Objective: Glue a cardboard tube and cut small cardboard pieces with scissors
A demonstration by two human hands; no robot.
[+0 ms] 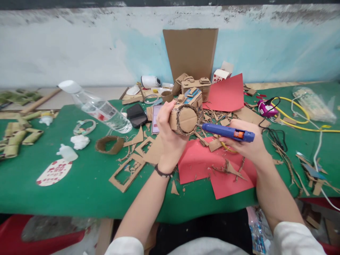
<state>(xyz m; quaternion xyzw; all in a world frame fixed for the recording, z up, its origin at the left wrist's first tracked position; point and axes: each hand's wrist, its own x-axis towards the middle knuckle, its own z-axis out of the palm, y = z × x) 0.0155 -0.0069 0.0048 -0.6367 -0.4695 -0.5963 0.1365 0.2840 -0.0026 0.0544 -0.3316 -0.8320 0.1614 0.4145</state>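
Head camera view, looking down over a cluttered green table (79, 191). The person's left hand (168, 136) is wrapped tight around a cardboard model (186, 115) — a short tube with a round cardboard face turned toward the camera and small blue-topped pieces on its upper side — held up just above the middle of the table. The right hand (247, 141) is closed around a blue glue gun (228, 132) with an orange trigger part; the gun lies level, its nozzle touching the right edge of the tube's round face. A dark beaded bracelet (163, 173) circles the left wrist, and white sleeves show at the bottom of the picture.

Beneath the hands lie red paper sheets (202, 166) scattered with cardboard scraps. Just left of them sit cut cardboard frames (127, 171) and a cardboard ring (109, 144). A clear plastic bottle (98, 108) lies tilted on its side farther left, with a black phone (136, 115) near it. Behind the model stand another cardboard model (195, 85) and a tall cardboard sheet (191, 53) leaning on the pale blue wall. To the right — a purple device (265, 108) with yellow cable (294, 120) looping across the green cloth.
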